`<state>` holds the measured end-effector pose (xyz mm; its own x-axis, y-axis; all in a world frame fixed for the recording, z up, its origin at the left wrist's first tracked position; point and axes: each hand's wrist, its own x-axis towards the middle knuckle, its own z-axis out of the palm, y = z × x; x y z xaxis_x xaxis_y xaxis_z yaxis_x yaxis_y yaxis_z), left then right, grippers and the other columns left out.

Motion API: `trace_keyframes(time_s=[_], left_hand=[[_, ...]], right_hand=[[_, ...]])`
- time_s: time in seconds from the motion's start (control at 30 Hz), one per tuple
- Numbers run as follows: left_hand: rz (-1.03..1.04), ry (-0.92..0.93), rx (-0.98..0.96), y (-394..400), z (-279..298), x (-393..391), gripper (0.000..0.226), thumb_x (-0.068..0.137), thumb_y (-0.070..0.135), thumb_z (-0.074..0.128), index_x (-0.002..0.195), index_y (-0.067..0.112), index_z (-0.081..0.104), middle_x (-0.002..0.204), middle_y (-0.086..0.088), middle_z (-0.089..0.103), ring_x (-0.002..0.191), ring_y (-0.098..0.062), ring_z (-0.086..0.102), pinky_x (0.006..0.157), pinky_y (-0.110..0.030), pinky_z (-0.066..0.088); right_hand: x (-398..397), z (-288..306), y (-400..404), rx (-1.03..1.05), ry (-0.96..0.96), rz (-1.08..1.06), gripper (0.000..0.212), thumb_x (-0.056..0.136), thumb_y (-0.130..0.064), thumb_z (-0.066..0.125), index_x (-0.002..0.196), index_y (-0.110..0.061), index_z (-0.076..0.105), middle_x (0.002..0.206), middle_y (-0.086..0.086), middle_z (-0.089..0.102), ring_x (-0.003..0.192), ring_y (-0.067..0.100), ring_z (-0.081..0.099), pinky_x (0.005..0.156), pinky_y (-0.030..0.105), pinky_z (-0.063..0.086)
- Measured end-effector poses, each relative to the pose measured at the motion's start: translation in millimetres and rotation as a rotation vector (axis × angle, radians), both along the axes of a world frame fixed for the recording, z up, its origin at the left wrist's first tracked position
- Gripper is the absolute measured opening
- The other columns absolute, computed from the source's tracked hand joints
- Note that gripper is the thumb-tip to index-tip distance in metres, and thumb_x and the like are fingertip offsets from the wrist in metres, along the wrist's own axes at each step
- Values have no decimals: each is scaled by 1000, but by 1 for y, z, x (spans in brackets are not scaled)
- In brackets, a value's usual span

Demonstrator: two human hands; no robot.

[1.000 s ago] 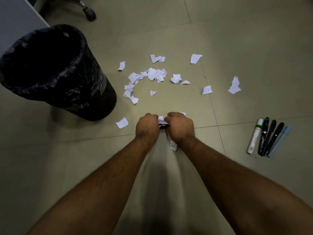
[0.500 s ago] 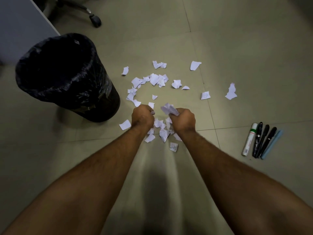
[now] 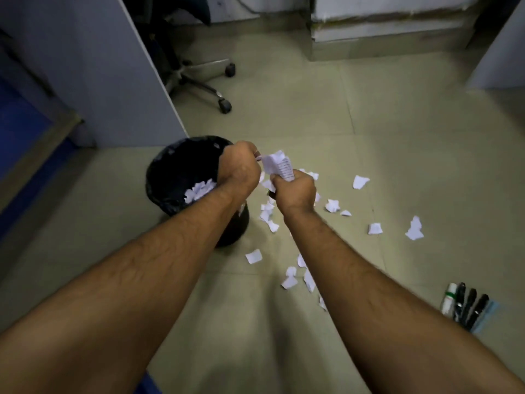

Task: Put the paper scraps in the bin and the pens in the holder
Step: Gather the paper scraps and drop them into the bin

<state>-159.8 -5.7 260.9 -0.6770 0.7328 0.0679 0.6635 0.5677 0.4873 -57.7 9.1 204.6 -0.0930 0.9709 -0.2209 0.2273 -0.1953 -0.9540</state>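
1. Head view: both fists have risen from the floor to the bin (image 3: pixel 181 166); the right hand (image 3: pixel 295 191) clutches a wad of scraps (image 3: pixel 279 166), the left hand (image 3: pixel 238 166) is curled (contents unclear).
2. Loose scraps (image 3: pixel 359 182) lie right of the bin, and pens (image 3: pixel 466 307) farther right; the dump looks imminent.

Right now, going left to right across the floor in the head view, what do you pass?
Black bin → left hand → right hand gripping paper scraps → loose scrap → pens.
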Motion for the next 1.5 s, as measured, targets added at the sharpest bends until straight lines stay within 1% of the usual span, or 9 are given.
trace_keyframes(time_s=[0.27,0.4,0.5,0.63,0.97,1.07,1.17,1.27,1.5], left_hand=[[147,-59,-35,-40,16,-95,17,93,20,58,80,12,67,84,-8,69,67,-22,56,56,-26,39],[145,-93,-67,-52,0,-108,17,92,23,60,101,12,68,101,-10,70,84,-28,62,63,-29,44],[165,-42,-82,-56,-4,-109,23,89,19,60,111,15,61,109,-9,66,95,-29,62,71,-32,46],[195,-46,-71,-52,0,-106,31,88,12,61,118,15,62,119,-10,64,107,-29,61,82,-34,51],[12,-31,61,-21,14,-52,21,81,16,58,100,14,66,97,-6,70,92,-28,65,76,-34,55],[-33,-41,43,-10,6,-25,33,84,15,57,116,11,64,111,-10,69,104,-30,63,85,-34,53],[-81,-69,-11,-4,-14,1,38,84,13,56,121,11,63,115,-11,68,112,-31,61,90,-34,51],[-141,-125,-109,-3,-44,30,34,84,17,57,117,14,65,116,-9,68,111,-30,62,90,-33,51],[-190,-185,-400,-37,-155,108,36,89,21,57,124,15,58,130,-10,60,118,-30,57,94,-37,49]], right_hand=[[-99,51,-18,122,-50,209,32,82,-45,72,77,-14,71,68,2,67,62,23,61,55,25,43],[-124,48,-16,104,-189,287,16,84,-26,67,91,-14,75,84,6,73,79,28,67,68,28,52],[-128,40,-19,74,-239,372,12,86,-26,66,87,-15,72,82,4,67,75,24,59,68,25,43],[-123,35,-19,95,-249,342,41,84,-11,60,123,-20,68,120,5,69,107,24,64,93,28,50],[-79,39,4,108,-58,69,22,80,-18,57,93,-28,72,87,-6,74,83,17,70,83,33,58],[-55,35,11,151,-64,10,26,82,-14,55,97,-26,73,95,-6,73,87,14,68,82,28,55],[-23,16,15,136,-93,-19,27,86,-12,54,102,-22,73,99,-6,72,86,12,66,80,23,50],[13,-28,13,80,-127,-46,26,84,-13,54,100,-22,73,95,-1,75,86,22,70,84,35,56],[96,-140,-38,13,-402,114,31,85,-14,62,114,-16,70,115,6,70,108,27,64,92,31,47]])
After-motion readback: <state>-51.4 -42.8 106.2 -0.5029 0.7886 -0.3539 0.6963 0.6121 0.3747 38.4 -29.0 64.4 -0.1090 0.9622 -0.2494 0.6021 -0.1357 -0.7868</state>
